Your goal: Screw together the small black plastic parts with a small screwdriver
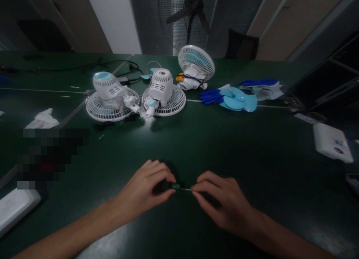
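A small green circuit board (176,186) is pinched between the thumb and fingertips of my left hand (153,182), just above or on the dark green table (146,150). From its right side a thin, pale, straight piece (186,189) runs across to my right hand (221,195). The fingertips of that hand are closed on its far end. Whether this piece is a wire, a pin or a slim tool is too small to tell. Both hands are close together near the front of the table, palms turned inward.
Three white fan heads (165,89) lie across the back of the table. Right of them are a light blue fan blade (239,100) and blue gloves (210,96). A white box (332,142) sits far right, a white case (18,204) at left. Black cables (112,62) trail behind.
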Available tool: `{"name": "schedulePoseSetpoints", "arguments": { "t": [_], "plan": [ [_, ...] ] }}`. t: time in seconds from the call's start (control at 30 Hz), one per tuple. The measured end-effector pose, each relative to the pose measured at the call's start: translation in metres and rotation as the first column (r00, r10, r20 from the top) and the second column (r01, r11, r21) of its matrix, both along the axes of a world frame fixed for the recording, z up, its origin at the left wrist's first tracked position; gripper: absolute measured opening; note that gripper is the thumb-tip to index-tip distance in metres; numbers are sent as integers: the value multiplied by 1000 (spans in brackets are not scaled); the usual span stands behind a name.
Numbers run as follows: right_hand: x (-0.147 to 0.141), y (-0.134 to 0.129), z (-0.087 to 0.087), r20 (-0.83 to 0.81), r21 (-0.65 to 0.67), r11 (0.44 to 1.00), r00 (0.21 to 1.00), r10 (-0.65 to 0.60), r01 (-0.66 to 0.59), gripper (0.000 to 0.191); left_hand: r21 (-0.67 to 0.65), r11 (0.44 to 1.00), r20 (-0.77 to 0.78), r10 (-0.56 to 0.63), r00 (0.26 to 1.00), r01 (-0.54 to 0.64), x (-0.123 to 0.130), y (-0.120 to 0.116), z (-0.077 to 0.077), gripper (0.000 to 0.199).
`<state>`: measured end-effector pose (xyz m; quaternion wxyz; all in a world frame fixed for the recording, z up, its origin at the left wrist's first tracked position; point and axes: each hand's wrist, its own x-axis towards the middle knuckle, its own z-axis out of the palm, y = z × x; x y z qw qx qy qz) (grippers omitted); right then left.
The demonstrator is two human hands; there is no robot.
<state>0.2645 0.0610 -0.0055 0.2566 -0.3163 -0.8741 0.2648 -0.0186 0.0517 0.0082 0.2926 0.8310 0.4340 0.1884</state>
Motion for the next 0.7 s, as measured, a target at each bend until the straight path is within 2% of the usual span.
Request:
{"name": "schedulePoseSetpoints", "arguments": {
  "t": [0.33, 0.57, 0.7],
  "plan": [
    [-4, -4, 2, -22, 58, 998, 1000, 14, -12, 15, -14, 997, -1, -74, 997, 74, 11, -5, 2, 12],
    [-4, -3, -1, -85, 52, 996, 994, -72, 76, 14, 15, 999, -22, -43, 999, 44, 11, -8, 1, 19],
    [-2, -1, 1, -100, 64, 995, 993, -68, 74, 13, 23, 999, -56, -39, 998, 40, 11, -11, 1, 25]
  ]
}}
